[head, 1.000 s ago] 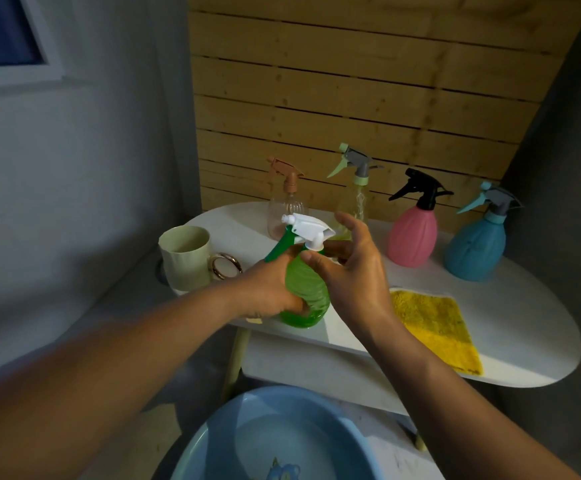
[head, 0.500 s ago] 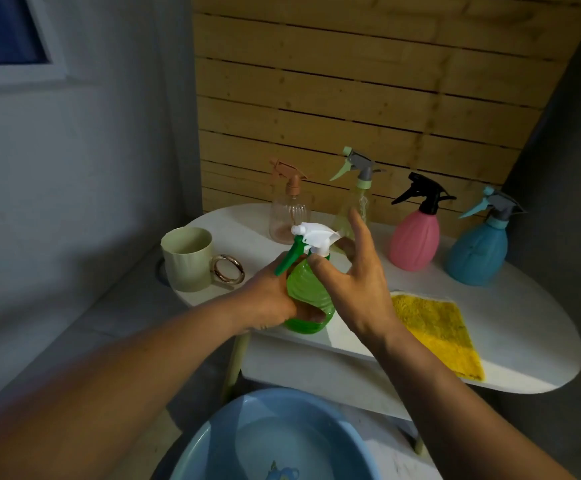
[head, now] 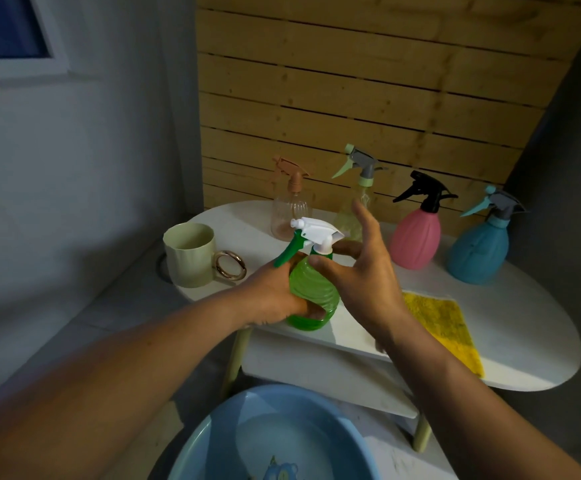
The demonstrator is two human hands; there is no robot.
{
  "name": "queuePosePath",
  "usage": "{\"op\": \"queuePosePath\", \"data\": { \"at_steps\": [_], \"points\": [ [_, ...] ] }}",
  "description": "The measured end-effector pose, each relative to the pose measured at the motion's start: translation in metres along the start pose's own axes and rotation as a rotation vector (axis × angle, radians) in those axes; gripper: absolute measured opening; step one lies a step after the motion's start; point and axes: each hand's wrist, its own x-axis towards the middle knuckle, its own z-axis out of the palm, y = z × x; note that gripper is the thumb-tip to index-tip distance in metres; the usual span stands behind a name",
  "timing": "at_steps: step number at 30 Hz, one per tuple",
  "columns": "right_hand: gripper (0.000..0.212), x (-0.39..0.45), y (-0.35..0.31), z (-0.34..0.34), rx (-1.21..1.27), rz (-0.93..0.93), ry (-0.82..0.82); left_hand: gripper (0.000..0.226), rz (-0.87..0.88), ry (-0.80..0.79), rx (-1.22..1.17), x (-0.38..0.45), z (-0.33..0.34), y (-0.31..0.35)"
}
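Left hand (head: 271, 299) wraps the green bottle (head: 311, 285), upright at the surface's (head: 524, 341) near edge. Right hand (head: 362, 275): grip opened since a second ago, thumb and one finger pinching the sprayer (head: 317, 232) base, others splayed; probably re-gripping to unscrew.

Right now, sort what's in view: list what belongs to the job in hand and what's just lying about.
In hand: green sprayer, left hand, right hand.
Lying about: mug, clear sprayer, yellow sprayer, pink sprayer, blue sprayer, cloth, basin.
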Motion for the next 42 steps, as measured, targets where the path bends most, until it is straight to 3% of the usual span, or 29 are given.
{"op": "queuePosePath", "data": {
  "at_steps": [6,9,15,21,23,27,34,42],
  "points": [
    [0.090,-0.002,-0.004,0.011,-0.059,0.016,0.117,0.077,0.011,0.010,-0.008,0.001,0.002,0.000],
    [0.078,0.000,-0.001,0.003,-0.068,-0.006,0.034,0.074,-0.003,0.035,-0.024,0.002,0.008,-0.006],
    [0.035,0.026,-0.012,-0.028,-0.148,-0.134,-0.156,0.095,0.039,0.090,0.009,0.011,0.017,-0.013],
    [0.011,0.044,-0.041,-0.037,-0.220,-0.167,-0.245,0.089,0.052,0.128,-0.053,0.013,0.007,0.001],
    [0.011,0.060,-0.058,-0.042,-0.213,-0.180,-0.210,0.089,0.089,0.135,-0.067,0.018,-0.015,0.008],
    [0.023,0.104,-0.106,-0.043,-0.258,-0.245,-0.193,0.062,0.197,0.117,-0.080,0.032,-0.079,0.028],
    [0.022,0.193,-0.184,-0.002,-0.345,-0.400,-0.231,0.074,0.169,0.242,-0.018,0.067,-0.192,0.034],
    [0.017,0.254,-0.168,0.061,-0.415,-0.355,-0.284,0.073,0.066,0.213,-0.018,0.111,-0.230,-0.019]
  ]
}}
